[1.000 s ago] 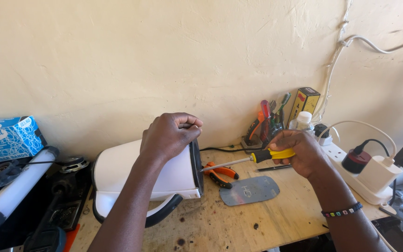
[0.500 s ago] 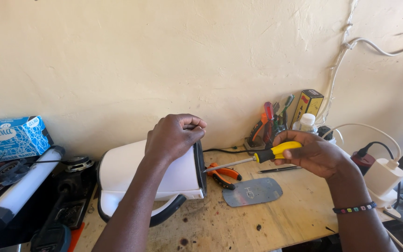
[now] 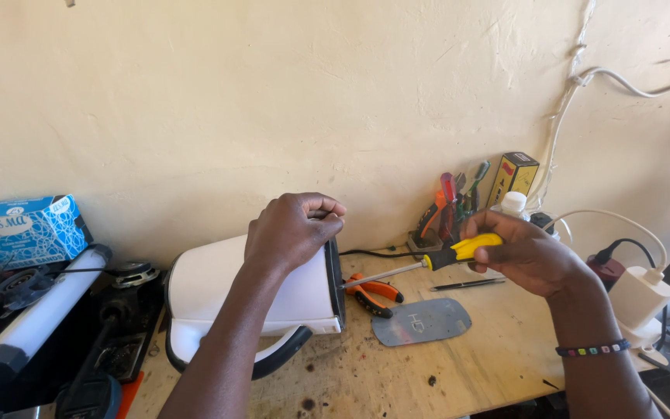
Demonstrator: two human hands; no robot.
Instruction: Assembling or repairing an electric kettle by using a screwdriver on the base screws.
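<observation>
- Kettle [image 3: 219, 291]: white, lying on its side on the bench [image 3: 459, 365], base rim turned to 3 o'clock, dark handle underneath at 6 o'clock.
- Left hand [image 3: 292, 229]: rests on the kettle's upper edge near the base rim; fingers curled and pressed together, gripping the body.
- Right hand [image 3: 525, 252]: at 3 o'clock of the kettle, well apart from it; fingers closed round the handle of the screwdriver [image 3: 420, 268], a beaded band on the wrist.
- Screwdriver: yellow-and-black handle, shaft pointing to 9 o'clock, tip at the kettle's base rim; whether it touches cannot be told.
- Pliers [image 3: 378, 293]: orange-handled, on the bench just below the shaft.
- Plate [image 3: 422, 321]: flat grey metal piece, at 5 o'clock of the pliers.
- Tools [image 3: 451, 206]: cluster standing against the wall at 12 o'clock of the right hand, with a yellow-and-black box [image 3: 513, 177] and a white-capped bottle [image 3: 512, 203] beside it.
- Charger [image 3: 639, 295]: white, with cable, at 3 o'clock of the right hand.
- Blue box [image 3: 29, 229]: at 10 o'clock of the kettle, by the wall.
- Tube [image 3: 48, 306]: white, at 9 o'clock of the kettle.
</observation>
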